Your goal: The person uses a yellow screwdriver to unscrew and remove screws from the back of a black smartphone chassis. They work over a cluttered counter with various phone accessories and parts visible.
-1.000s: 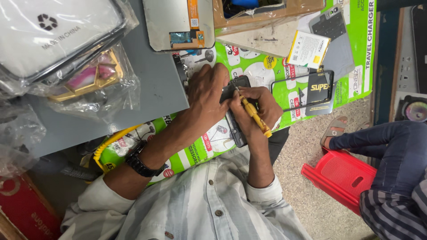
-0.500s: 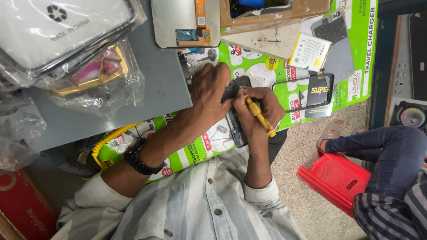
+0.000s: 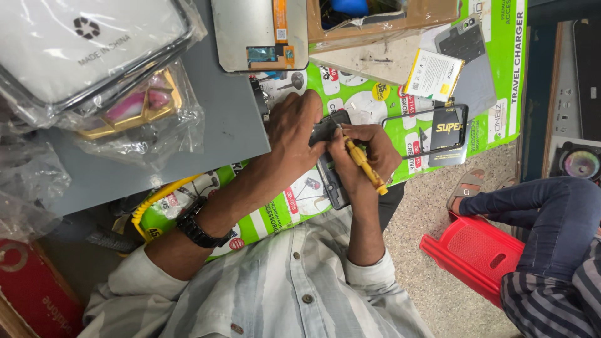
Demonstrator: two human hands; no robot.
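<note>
While the left hand (image 3: 299, 128) lies flat across the far end of the dark phone (image 3: 330, 164), its fingers spread and pressing the device down, the right hand (image 3: 366, 156) is closed around a yellow-handled screwdriver (image 3: 362, 161). The tool's tip meets the phone's far portion just beside the left fingertips; the grip of the right hand is clamped on the handle, which slants toward the near right. The phone rests on a green printed sheet (image 3: 501, 81) covering the counter, with its near end overhanging toward the person's striped shirt (image 3: 282, 294).

Open room around the work is scant. Just left of the left hand runs the edge of a grey mat (image 3: 219, 125), which carries plastic-wrapped phone cases (image 3: 134, 109) at its far left. Far of the hands a detached screen panel (image 3: 260, 31) lies face down, touching the mat's far edge, with a cardboard box (image 3: 382, 22) to its right. Right of the right hand sit an empty black phone frame (image 3: 426, 131) and a white battery (image 3: 434, 75), near but apart from the fingers. The green sheet's right edge ends at the speckled floor, where a red plastic stool (image 3: 476, 250) stands and another person's jeans-clad leg (image 3: 532, 206) crosses above it. A black wristwatch (image 3: 197, 230) sits on the left wrist.
</note>
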